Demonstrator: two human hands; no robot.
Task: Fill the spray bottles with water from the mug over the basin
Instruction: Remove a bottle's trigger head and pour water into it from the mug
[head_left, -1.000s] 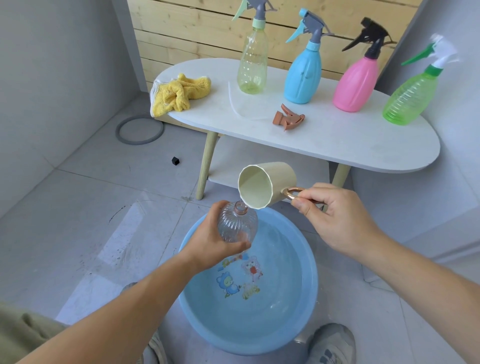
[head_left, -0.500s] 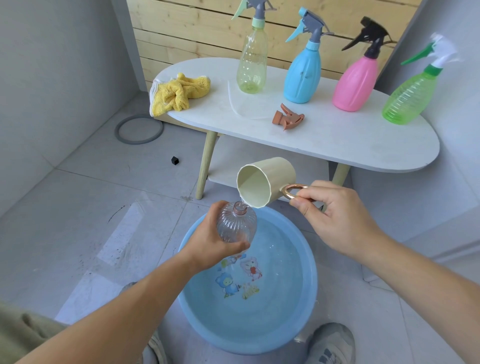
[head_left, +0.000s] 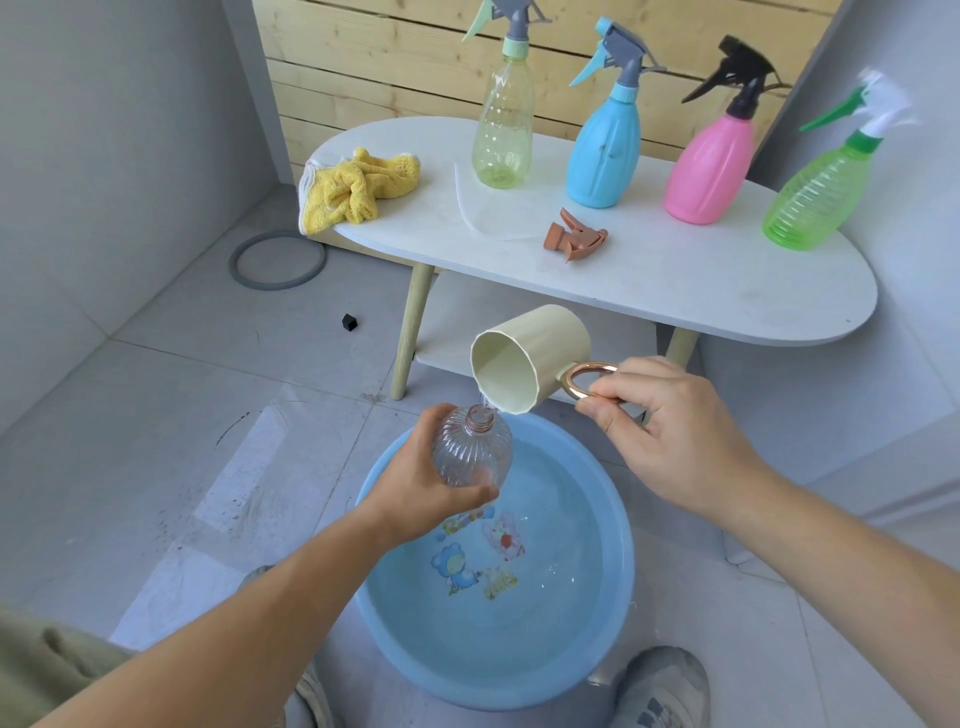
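The clear bottle (head_left: 470, 449) stands upright over the far left part of the basin (head_left: 626, 571), its neck open and capless. Our left hand (head_left: 415, 488) is wrapped around its ribbed body. Just above it we tip the mug (head_left: 530, 358), our right hand (head_left: 670, 436) pinching the ring handle, and a thin stream falls from the lip into the neck. The basin below holds water. Behind, on the table (head_left: 675, 291), stand four capped bottles (head_left: 605, 156). A loose brown spray head (head_left: 574, 240) lies in front of them and a yellow cloth (head_left: 353, 189) sits at the left end.

The neck is narrow and the mug's lip wide. If we tip faster, we judge the stream would spread, miss the opening and run down over our fingers, and wet plastic could slip in that grasp. The bottle sits close to the basin's rim, so a drift leftward would send spills onto the floor tiles (head_left: 156, 415). We cannot read the water level through the wall, so overflow could catch us unawares.
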